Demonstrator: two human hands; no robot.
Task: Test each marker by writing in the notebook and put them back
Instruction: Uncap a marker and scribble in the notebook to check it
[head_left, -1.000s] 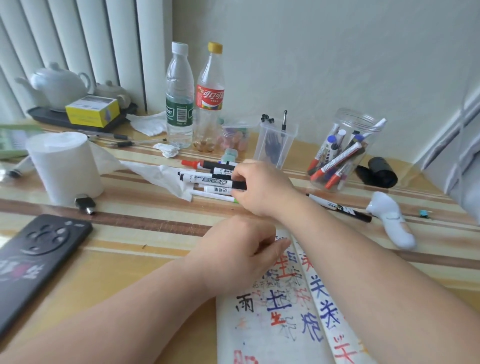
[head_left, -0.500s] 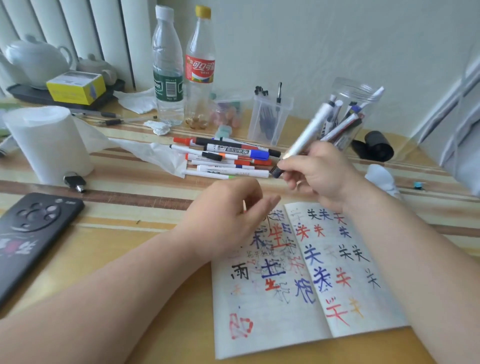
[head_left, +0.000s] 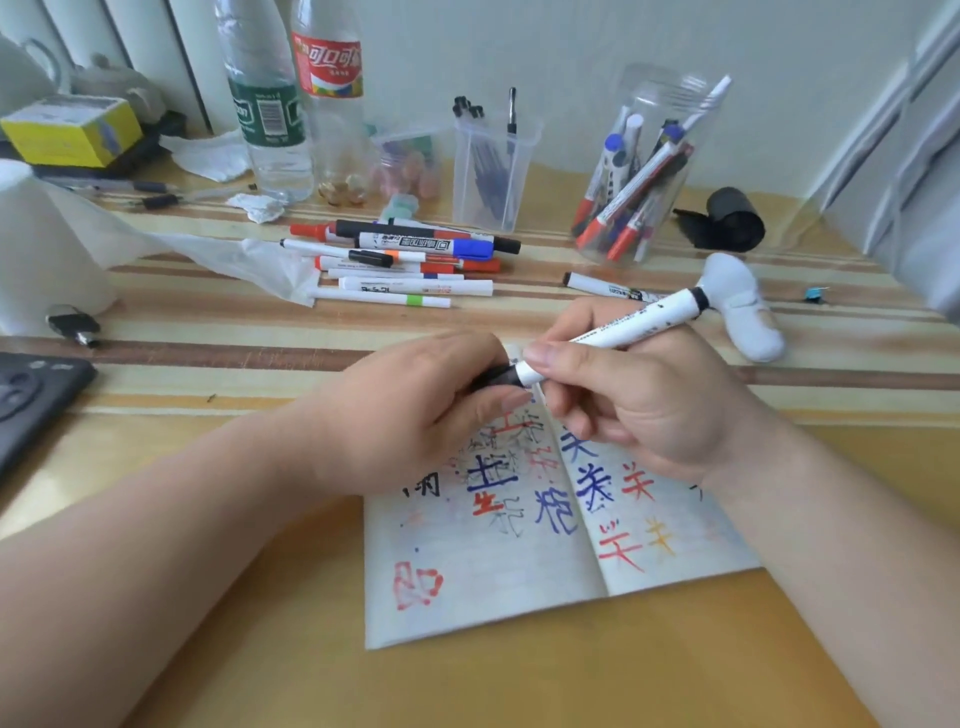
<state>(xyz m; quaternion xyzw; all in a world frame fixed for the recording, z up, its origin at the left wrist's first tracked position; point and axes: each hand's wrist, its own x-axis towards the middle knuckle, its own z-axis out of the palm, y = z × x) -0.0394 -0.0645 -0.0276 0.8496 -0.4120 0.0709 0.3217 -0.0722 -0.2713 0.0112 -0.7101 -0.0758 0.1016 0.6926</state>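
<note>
While both hands meet above the open paper notebook, the right hand holds a white-barrelled marker, thumb and fingers curled round the lower barrel. The marker's far end, ringed in black, tilts up and away to the right. The left hand pinches the marker's black cap with curled fingers and thumb. Whether the cap is fully seated cannot be told.

The notebook lies flat on the yellow wooden table, directly beneath the hands. Its pages are marked with red, blue, black and orange characters.

Behind the hands a loose pile of white markers with assorted coloured caps lies on the table. One single white marker lies apart to its right. A clear plastic jar further back stands upright holding more markers, red and blue ends visible.

Also noted:
- a clear square tub of pens
- a green-labelled water bottle
- a red-labelled bottle
- a white tissue roll
- a black phone at the left edge
</note>
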